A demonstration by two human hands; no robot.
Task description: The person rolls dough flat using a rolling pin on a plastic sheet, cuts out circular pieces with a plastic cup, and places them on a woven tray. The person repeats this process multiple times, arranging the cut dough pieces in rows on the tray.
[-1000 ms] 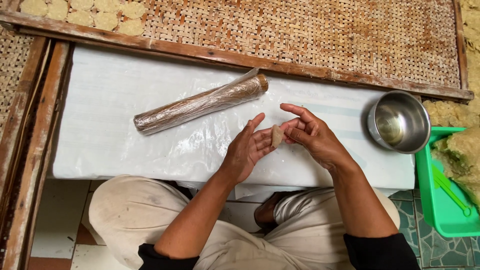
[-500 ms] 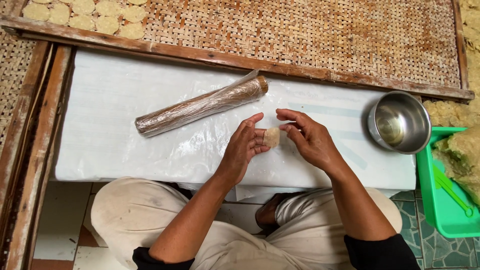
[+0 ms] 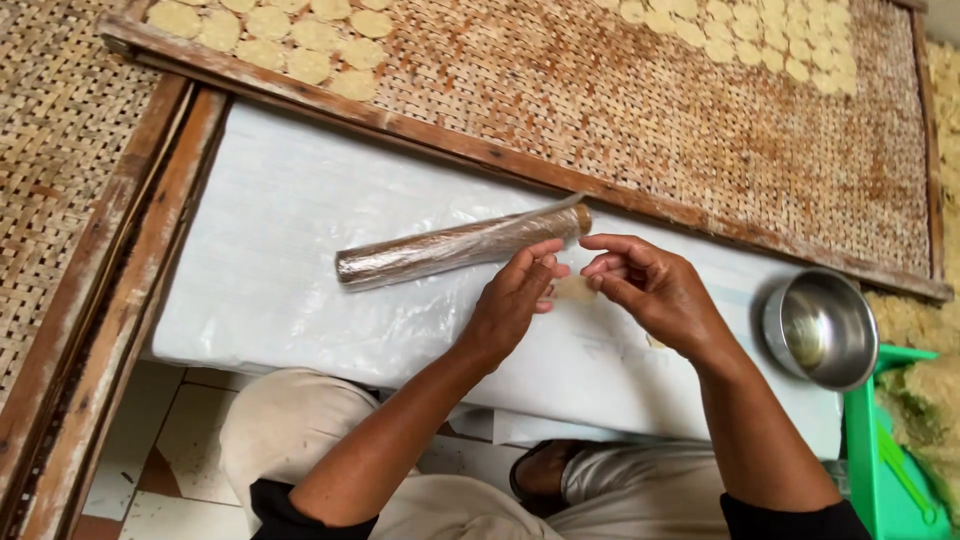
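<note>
My left hand (image 3: 512, 300) and my right hand (image 3: 650, 290) meet over a white plastic-covered board (image 3: 280, 250). Between their fingertips they pinch a small, thin, pale disc of dough (image 3: 575, 290). Just beyond the fingers lies a plastic-wrapped wooden rolling pin (image 3: 460, 245), angled across the board. Both forearms reach up from my lap, in black sleeves.
A steel bowl (image 3: 822, 328) stands at the board's right end. Behind it a woven bamboo tray (image 3: 640, 110) in a wooden frame carries rows of flat pale discs (image 3: 290, 40). A green plastic stool (image 3: 890, 450) and a heap of pale dough (image 3: 925, 390) are at the right.
The camera has tilted and moved closer. My hands have shifted up towards the rolling pin's right end, and the dough piece between them looks flatter and thinner than before.
</note>
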